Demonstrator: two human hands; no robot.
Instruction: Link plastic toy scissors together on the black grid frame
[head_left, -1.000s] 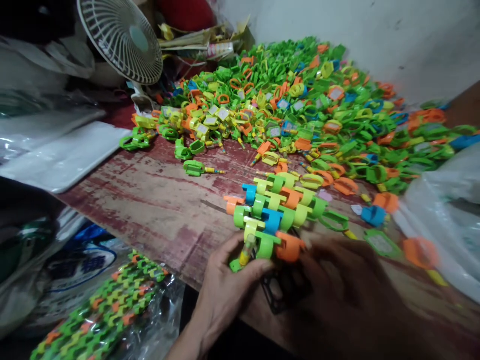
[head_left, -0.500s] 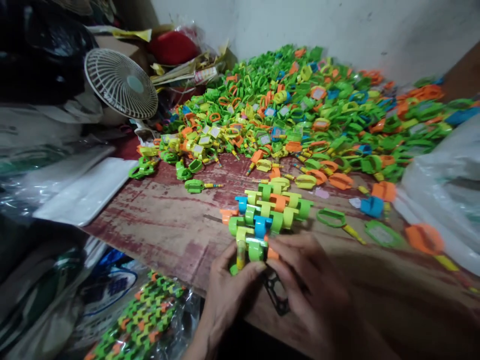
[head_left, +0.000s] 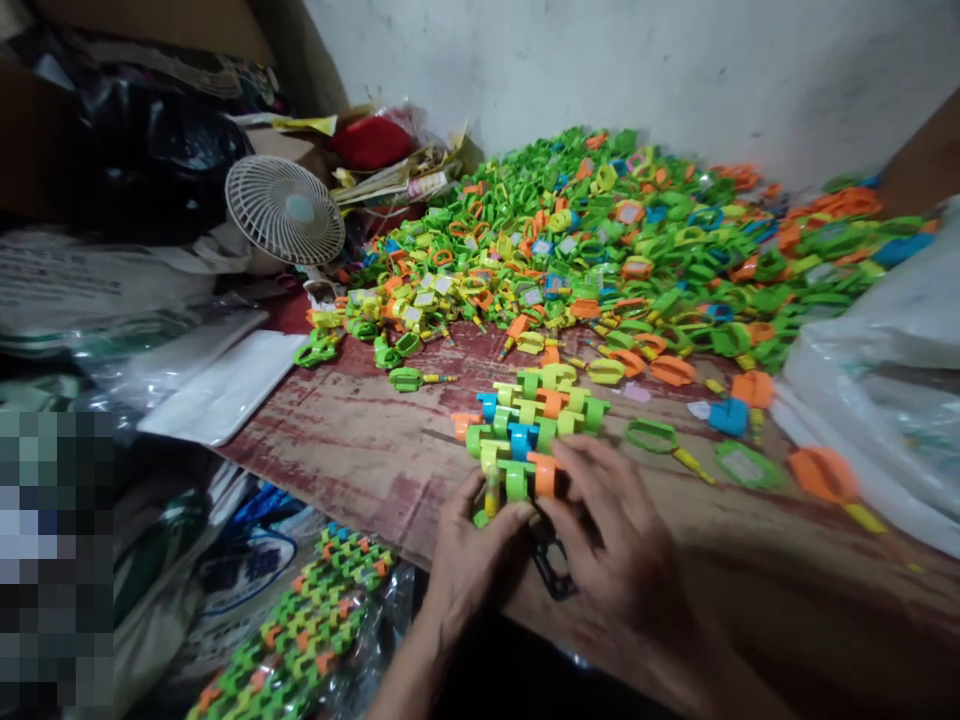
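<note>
Nearest me, low on the left, I see bagged coloured pieces point(head_left: 296, 625) below the table point(head_left: 367, 440). At the table's near side, my left hand point(head_left: 474, 548) is closed around the near-left end of a coloured cluster point(head_left: 523, 440), thumb across its front. My right hand point(head_left: 616, 525) pinches an orange piece point(head_left: 546, 474) at the cluster's near-right corner; its farther fingertips are hidden. A black frame point(head_left: 553, 575) shows beneath, between the hands; I can't tell how firmly the pieces sit in it.

My worry is uneven pressure: if the right hand pushes at an angle, neighbouring pieces could pop loose, and if the left slackens, the near end could tip. A rightward sweep might catch the loose green piece point(head_left: 669, 446), just beyond the right hand. Farther back, a heap point(head_left: 622, 240) rises steeply toward the wall point(head_left: 600, 70); a knock to the table could send pieces sliding nearer.
</note>
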